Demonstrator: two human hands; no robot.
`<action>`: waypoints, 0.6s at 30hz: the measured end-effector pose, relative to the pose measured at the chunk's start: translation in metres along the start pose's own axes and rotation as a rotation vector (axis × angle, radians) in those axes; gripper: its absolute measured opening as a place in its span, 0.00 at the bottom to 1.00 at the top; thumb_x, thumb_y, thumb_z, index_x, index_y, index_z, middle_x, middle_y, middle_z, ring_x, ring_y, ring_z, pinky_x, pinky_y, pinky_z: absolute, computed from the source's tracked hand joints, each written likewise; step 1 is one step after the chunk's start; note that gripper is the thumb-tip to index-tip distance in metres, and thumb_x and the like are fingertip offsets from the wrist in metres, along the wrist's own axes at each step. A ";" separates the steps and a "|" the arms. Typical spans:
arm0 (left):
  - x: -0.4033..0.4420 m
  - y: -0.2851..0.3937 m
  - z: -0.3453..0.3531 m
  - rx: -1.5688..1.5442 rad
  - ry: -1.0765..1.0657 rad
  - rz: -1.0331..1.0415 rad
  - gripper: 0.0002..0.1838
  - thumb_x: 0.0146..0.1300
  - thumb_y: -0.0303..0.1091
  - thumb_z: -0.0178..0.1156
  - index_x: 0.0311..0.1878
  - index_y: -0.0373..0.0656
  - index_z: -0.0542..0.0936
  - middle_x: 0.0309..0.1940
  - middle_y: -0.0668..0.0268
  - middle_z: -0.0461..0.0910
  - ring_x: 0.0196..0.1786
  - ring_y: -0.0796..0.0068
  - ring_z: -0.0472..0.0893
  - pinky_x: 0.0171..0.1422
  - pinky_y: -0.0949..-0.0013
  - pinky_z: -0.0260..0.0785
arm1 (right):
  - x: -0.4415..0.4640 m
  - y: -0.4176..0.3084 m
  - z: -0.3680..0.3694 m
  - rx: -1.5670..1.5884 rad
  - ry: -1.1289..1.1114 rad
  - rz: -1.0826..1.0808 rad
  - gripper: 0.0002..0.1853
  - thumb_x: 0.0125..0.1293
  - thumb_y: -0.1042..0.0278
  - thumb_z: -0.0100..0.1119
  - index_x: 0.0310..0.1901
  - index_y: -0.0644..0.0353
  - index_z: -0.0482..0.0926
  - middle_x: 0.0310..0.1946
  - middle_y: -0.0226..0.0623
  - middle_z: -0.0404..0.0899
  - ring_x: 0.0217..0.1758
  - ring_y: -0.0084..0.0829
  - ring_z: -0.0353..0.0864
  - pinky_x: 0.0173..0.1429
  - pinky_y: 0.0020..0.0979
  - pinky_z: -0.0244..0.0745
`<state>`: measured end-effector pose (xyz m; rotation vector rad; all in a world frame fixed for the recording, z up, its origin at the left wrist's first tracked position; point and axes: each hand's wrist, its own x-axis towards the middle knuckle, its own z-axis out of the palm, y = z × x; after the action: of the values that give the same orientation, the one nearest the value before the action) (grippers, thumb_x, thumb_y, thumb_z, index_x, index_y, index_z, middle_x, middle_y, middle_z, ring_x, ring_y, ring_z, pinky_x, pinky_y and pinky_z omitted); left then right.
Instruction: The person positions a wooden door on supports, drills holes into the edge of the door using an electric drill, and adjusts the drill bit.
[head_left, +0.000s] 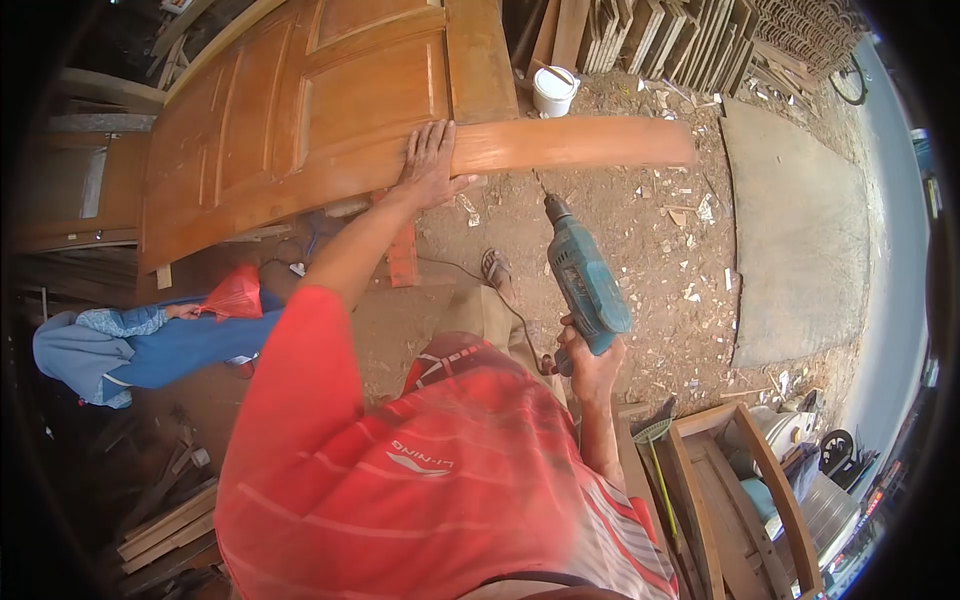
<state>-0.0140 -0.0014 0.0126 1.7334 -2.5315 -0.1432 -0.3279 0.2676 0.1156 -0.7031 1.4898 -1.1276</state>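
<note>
My left hand (432, 165) lies flat on a reddish-brown wooden plank (580, 144), fingers stretched out and thumb pointing right. The plank runs along the near edge of a panelled wooden door (375, 95) and juts out past its right end. Whether the two are joined, I cannot tell. Wrapped around the handle of a teal power drill (585, 272) is my right hand (590, 358). The drill's chuck points up toward the plank's near edge, and its thin bit appears just short of the wood. A dark cord trails left from the drill.
A white bucket (555, 92) stands beyond the plank. Stacked boards (660, 35) lean at the back, and a flat sheet (795, 235) lies at right. Wood chips litter the ground. Another person (150, 345) at left carries a red bag (235, 295). A wooden frame (745, 490) sits lower right.
</note>
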 end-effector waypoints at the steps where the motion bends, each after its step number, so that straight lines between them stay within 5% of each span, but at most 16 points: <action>1: 0.000 -0.003 0.002 0.023 -0.009 0.010 0.57 0.65 0.65 0.62 0.82 0.31 0.50 0.81 0.43 0.51 0.85 0.42 0.47 0.87 0.41 0.33 | -0.004 0.007 0.001 0.023 0.001 0.005 0.12 0.64 0.70 0.66 0.46 0.69 0.85 0.28 0.32 0.83 0.24 0.21 0.80 0.27 0.26 0.74; 3: 0.001 -0.007 0.008 0.047 -0.003 0.015 0.58 0.65 0.65 0.62 0.82 0.31 0.50 0.81 0.42 0.51 0.84 0.41 0.48 0.87 0.41 0.35 | -0.008 0.010 0.010 0.050 -0.048 0.127 0.12 0.64 0.67 0.67 0.45 0.66 0.86 0.31 0.32 0.84 0.31 0.21 0.82 0.37 0.26 0.76; 12: 0.002 -0.008 0.010 0.023 0.039 0.041 0.60 0.57 0.61 0.71 0.80 0.29 0.53 0.78 0.39 0.56 0.81 0.39 0.54 0.85 0.42 0.44 | 0.001 0.105 0.038 -0.008 -0.061 -0.051 0.09 0.65 0.70 0.67 0.44 0.65 0.86 0.30 0.29 0.84 0.28 0.19 0.79 0.32 0.26 0.75; 14: 0.003 -0.015 0.013 -0.028 0.062 0.031 0.61 0.56 0.59 0.73 0.80 0.28 0.54 0.78 0.38 0.57 0.81 0.39 0.56 0.85 0.43 0.46 | 0.008 0.106 0.048 -0.057 -0.075 -0.051 0.14 0.57 0.72 0.70 0.45 0.68 0.83 0.33 0.46 0.87 0.36 0.34 0.89 0.44 0.36 0.81; 18: 0.007 -0.024 0.014 -0.068 0.109 0.120 0.60 0.55 0.58 0.74 0.79 0.28 0.56 0.77 0.38 0.59 0.80 0.39 0.58 0.85 0.45 0.49 | 0.014 0.130 0.063 -0.102 -0.048 -0.176 0.15 0.56 0.72 0.70 0.45 0.68 0.83 0.35 0.48 0.87 0.37 0.38 0.90 0.44 0.36 0.81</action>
<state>0.0046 -0.0160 -0.0043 1.5179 -2.5121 -0.1234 -0.2526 0.2867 -0.0067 -0.9412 1.4746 -1.1638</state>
